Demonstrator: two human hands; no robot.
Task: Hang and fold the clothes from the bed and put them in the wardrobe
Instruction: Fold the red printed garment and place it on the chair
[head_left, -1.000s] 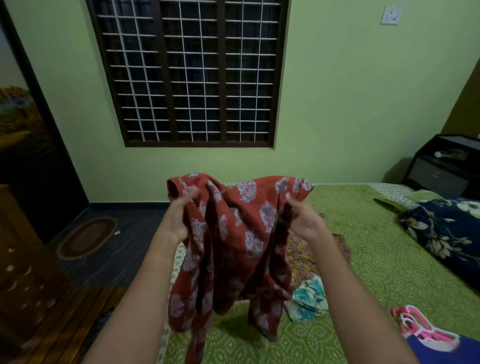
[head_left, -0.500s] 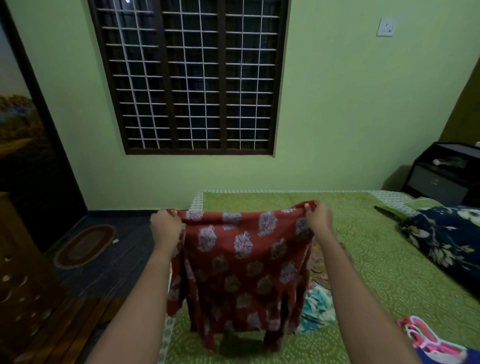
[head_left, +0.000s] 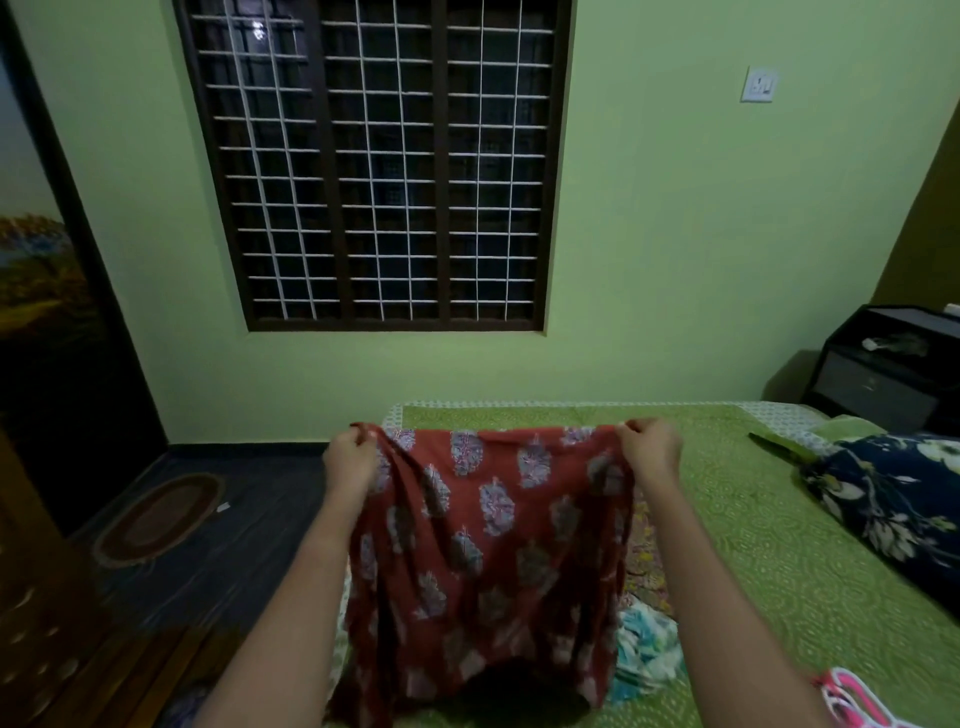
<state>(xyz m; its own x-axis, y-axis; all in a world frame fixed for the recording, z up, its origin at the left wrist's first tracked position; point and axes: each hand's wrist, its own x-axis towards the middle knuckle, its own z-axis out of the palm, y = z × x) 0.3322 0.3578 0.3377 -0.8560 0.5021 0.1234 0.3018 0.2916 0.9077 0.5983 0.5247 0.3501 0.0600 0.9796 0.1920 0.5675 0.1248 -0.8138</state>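
A red garment with pale floral prints (head_left: 488, 540) hangs spread out in front of me above the bed (head_left: 769, 571). My left hand (head_left: 349, 462) pinches its top left corner and my right hand (head_left: 649, 451) pinches its top right corner, so the upper edge is stretched almost level. Its lower part hangs down to the green bedspread. Behind it lie a patterned yellowish cloth (head_left: 641, 545) and a white-and-teal cloth (head_left: 647, 649), both partly hidden. Pink hangers (head_left: 852, 701) lie at the bed's near right corner.
A dark floral pillow (head_left: 893, 499) lies at the bed's right side, with a black bedside cabinet (head_left: 883, 369) behind it. A barred window (head_left: 374, 166) fills the wall ahead. An oval mat (head_left: 156, 519) lies on the dark floor at left, beside a wooden cabinet (head_left: 36, 597).
The garment went from a bunched bundle held high to a flat sheet held by its two top corners. My hands moved apart and lower.
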